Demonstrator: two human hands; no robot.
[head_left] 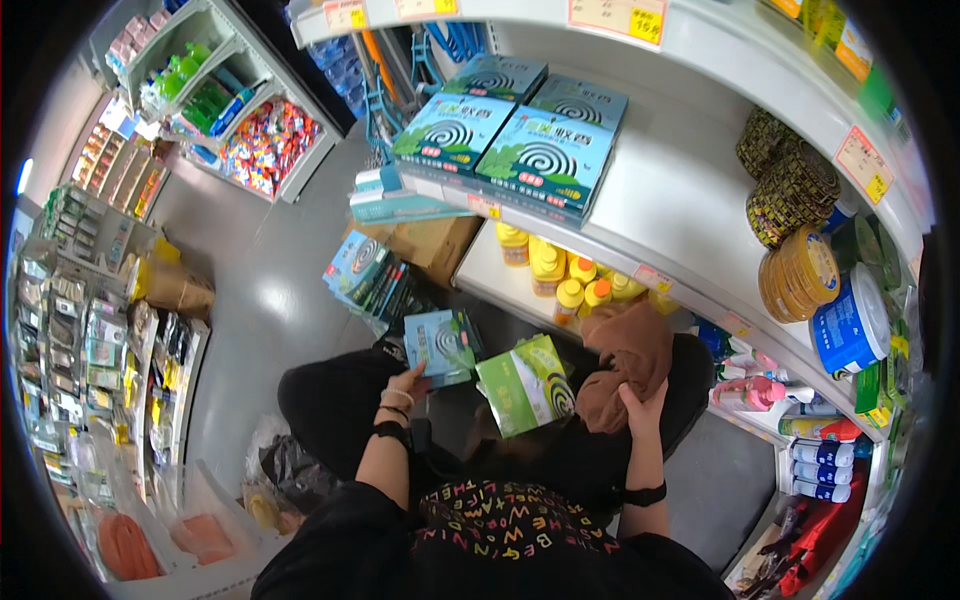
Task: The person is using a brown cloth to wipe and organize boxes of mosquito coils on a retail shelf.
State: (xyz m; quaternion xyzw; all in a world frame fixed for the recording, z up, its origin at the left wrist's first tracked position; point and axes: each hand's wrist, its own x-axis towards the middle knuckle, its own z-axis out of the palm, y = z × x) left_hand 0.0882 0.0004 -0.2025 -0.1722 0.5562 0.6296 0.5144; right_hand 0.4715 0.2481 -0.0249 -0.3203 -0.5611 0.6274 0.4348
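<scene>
My left hand (pixel 409 381) touches the near edge of a light blue mosquito coil box (pixel 433 341) on a low stack between my knees; its fingertips lie at the box's corner. A bunched brown cloth (pixel 626 360) is in my right hand (pixel 643 405), over my right knee. Green mosquito coil boxes (pixel 521 386) lie between the two hands. Farther left, a taller pile of blue mosquito coil boxes (pixel 360 262) stands on the floor. Four stacks of dark teal mosquito coil boxes (pixel 544 161) sit on the shelf ahead.
Yellow bottles (pixel 549 262) stand on the bottom shelf (pixel 487 277) beside a cardboard box (pixel 431 244). The middle shelf (pixel 675 187) holds coiled rolls and a blue tub (pixel 847 322) at right. Plastic bags (pixel 292 469) lie on the floor at my left. Other stocked racks line the left side.
</scene>
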